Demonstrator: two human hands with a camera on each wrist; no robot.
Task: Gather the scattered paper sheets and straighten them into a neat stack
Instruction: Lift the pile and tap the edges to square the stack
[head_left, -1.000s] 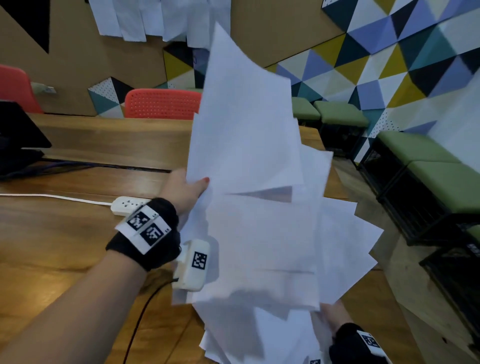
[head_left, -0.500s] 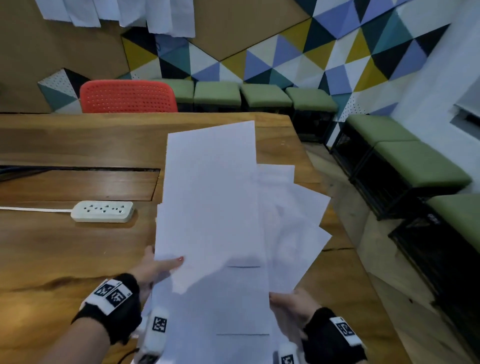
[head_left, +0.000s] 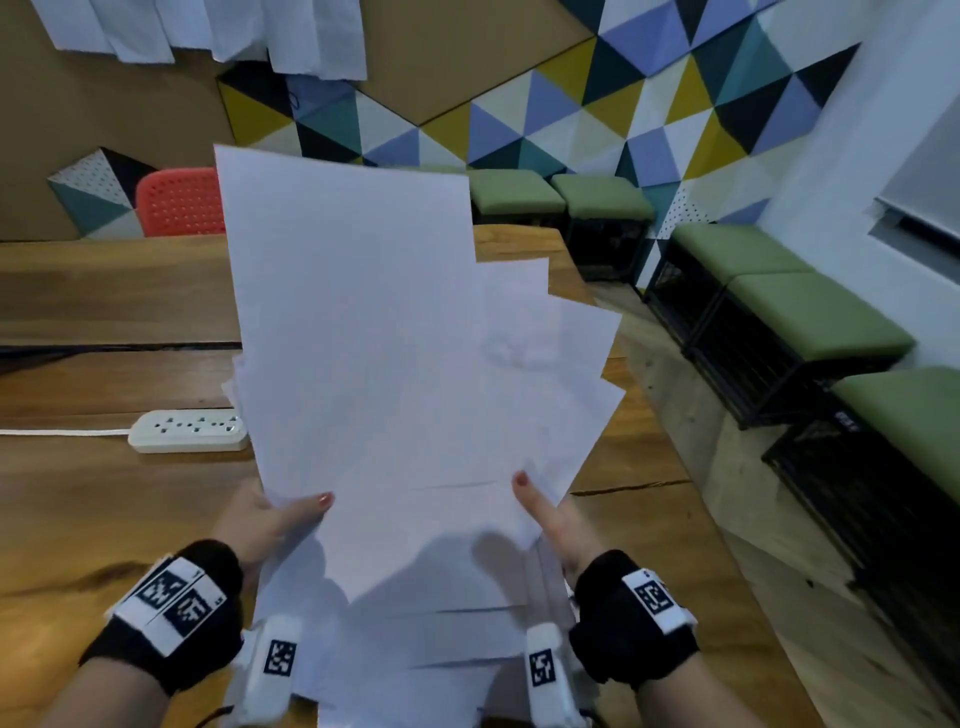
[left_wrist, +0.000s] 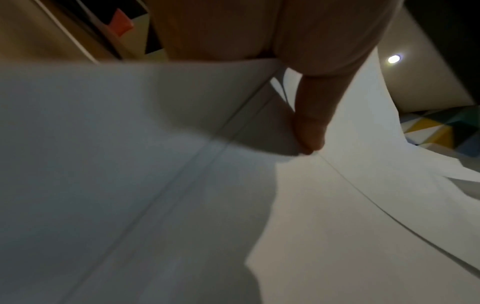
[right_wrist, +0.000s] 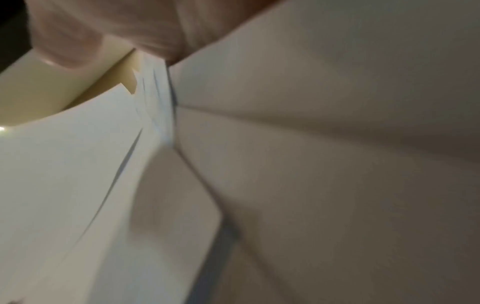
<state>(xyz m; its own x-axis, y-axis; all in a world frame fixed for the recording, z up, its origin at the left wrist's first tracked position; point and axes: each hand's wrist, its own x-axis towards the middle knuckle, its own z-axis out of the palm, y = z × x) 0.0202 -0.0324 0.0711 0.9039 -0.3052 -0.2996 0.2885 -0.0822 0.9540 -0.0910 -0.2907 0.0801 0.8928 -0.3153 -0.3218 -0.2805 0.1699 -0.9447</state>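
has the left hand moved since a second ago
Yes. The left hand came back toward the person: earlier beside the power strip, now nearer than it.

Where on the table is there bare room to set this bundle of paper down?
The table shows bare wood between the power strip and your left hand, and along the far plank near the red chair. More wood shows right of the paper sheets, beyond your right hand, toward the table edge. Around the strip and its cord it is crowded.

Blurred, seemingly fanned paper sheets (right_wrist: 311, 144)
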